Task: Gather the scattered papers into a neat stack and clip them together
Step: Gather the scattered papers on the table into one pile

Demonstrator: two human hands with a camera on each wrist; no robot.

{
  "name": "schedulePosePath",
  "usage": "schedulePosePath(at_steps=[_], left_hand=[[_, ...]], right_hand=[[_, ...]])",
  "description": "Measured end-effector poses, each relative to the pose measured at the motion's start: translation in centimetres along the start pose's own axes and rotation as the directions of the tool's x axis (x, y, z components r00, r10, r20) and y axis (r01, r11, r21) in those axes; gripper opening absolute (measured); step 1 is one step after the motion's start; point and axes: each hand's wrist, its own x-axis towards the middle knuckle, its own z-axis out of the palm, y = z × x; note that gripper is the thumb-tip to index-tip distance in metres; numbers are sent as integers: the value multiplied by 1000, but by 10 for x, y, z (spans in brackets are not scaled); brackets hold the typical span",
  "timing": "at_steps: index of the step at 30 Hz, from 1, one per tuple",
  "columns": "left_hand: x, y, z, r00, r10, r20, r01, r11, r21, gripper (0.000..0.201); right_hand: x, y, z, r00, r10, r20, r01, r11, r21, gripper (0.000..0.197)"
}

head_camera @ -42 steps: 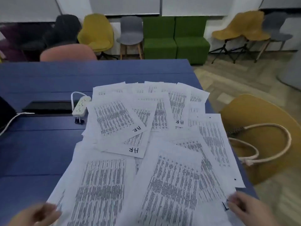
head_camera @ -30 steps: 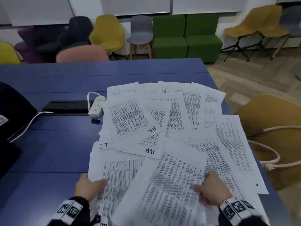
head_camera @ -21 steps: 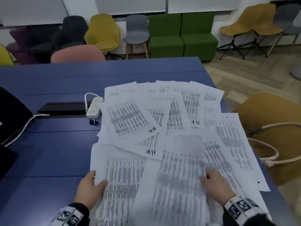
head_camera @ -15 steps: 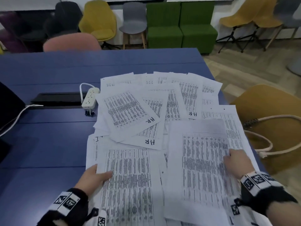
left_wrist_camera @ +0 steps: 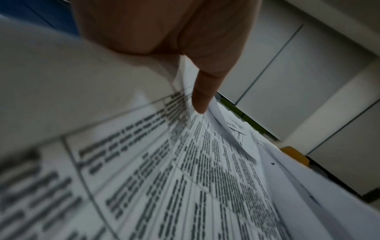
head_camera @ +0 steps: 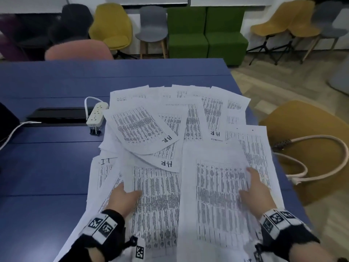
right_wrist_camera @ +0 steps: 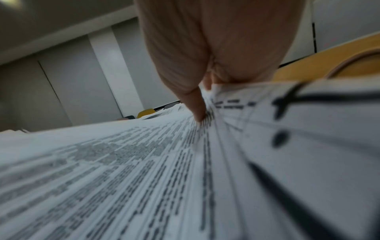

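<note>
We are at the gathering step, with nothing stacked or clipped yet. The printed sheets (head_camera: pixel 175 140) lie fanned across the near right part of the blue table (head_camera: pixel 47 163), overlapping at all angles, several marked "H.R" and one "I.T" by hand. Our left hand (head_camera: pixel 122 197) pinches the left edge of a near sheet (head_camera: pixel 156 205); the left wrist view shows the thumb on top of the printed face and the paper's edge running in under the palm, though the fingers beneath are hidden. Our right hand (head_camera: pixel 253 193) does the same on the neighbouring sheet (head_camera: pixel 217 195), thumb pressing on the print near its right edge, with the page curling up beside it in the right wrist view. Both hands are thus closed lightly on paper, not spread flat.

The next move, as we judge it, calls for drawing these two near sheets together, one onto the other, then sweeping the farther pages in and squaring the edges. A black binder clip (head_camera: pixel 95 131) stands just beside the white power strip (head_camera: pixel 97 115), left of the papers and well apart from both hands; we will need a free hand to fetch it once the pile is even.
</note>
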Motion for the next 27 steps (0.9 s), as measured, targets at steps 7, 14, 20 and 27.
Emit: schedulePosePath(at_steps=[7, 14, 20, 27], left_hand=[[-22, -1, 3, 993, -42, 108, 40, 999, 20, 35], [-50, -3, -23, 993, 76, -87, -73, 996, 48, 73], [-74, 4, -53, 975, 215, -60, -211, 976, 59, 40], [-68, 30, -25, 983, 184, 26, -181, 980, -87, 23]], right_hand=[[0, 13, -2, 999, -10, 47, 5, 994, 112, 38], [26, 67, -34, 999, 1, 51, -8, 990, 144, 41], [22, 86, -37, 998, 30, 53, -40, 980, 192, 42], [24, 68, -49, 965, -39, 260, 6, 992, 127, 14]])
